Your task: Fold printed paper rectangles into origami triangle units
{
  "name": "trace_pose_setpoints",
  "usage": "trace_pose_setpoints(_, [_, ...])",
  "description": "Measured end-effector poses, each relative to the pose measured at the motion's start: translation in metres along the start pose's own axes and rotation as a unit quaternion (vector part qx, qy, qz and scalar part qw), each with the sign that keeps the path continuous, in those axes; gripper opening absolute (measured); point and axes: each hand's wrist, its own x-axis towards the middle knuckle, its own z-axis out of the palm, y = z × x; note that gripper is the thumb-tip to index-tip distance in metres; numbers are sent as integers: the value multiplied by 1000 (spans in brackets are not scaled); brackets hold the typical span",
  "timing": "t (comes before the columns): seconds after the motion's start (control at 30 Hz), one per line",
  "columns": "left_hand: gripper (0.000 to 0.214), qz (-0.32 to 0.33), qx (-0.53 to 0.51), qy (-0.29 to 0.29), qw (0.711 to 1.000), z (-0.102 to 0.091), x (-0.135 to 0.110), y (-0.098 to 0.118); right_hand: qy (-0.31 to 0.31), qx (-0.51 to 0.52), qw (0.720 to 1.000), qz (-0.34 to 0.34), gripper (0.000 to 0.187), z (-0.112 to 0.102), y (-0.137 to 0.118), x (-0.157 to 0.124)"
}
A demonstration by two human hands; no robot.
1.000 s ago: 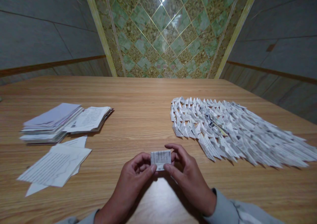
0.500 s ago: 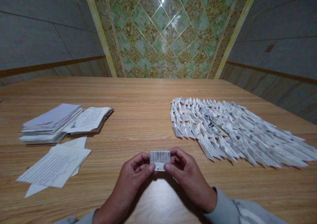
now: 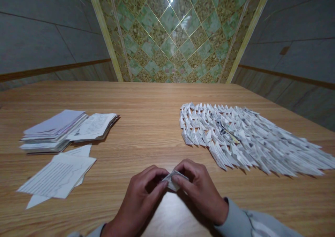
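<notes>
The small folded paper [image 3: 170, 182] has just lost its flat look: from where I stand it shows a slanted, pointed outline, so I'd judge the folding has moved on to shaping. The left hand [image 3: 141, 195] and right hand [image 3: 201, 191] pinch it from either side, fingers drawn in close on it, over the near part of the surface [image 3: 146, 132]. Half a second ago it was a printed rectangle between the thumbs. The loose sheets [image 3: 57, 176] and the rows of folded pieces [image 3: 235, 142] lie as they did.
</notes>
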Motion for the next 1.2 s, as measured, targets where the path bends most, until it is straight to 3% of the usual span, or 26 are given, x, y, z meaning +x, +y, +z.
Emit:
trace_pose_setpoints(0.1, [13, -29, -57, 53, 997, 0, 1, 0, 13, 114, 993, 38, 14, 5, 5, -1])
trace_pose_setpoints(0.2, [16, -67, -113, 54, 990, 2, 2, -2, 19, 175, 983, 49, 19, 8, 8, -2])
trace_pose_setpoints(0.37, [18, -64, -102, 20, 993, 1, 1, -2, 3, 98, 995, 23, 13, 5, 3, -3])
trace_pose_setpoints(0.53, [23, 13, 0, -18, 1000, -4, -3, 0, 7, -24, 999, -31, 10, -1, -4, -3])
trace_pose_setpoints(0.67, [22, 21, 10, -18, 1000, -4, -3, 1, 5, 27, 999, -17, 17, 0, 1, -2])
trace_pose_setpoints(0.8, [20, -48, -94, 12, 994, -1, 1, 0, -17, 130, 991, 29, 22, 3, 5, -2])
trace_pose_setpoints(0.9, [21, -70, -129, 16, 989, -1, 1, 1, -34, 91, 995, 13, 22, 3, 2, -4])
trace_pose_setpoints(1.03, [23, -7, -55, -14, 998, -2, -2, 4, -33, -13, 999, -25, 14, 3, -2, -6])
trace_pose_setpoints(1.2, [22, -13, -64, -24, 998, -1, -3, 3, -15, 26, 999, -20, 19, 4, 1, -5])
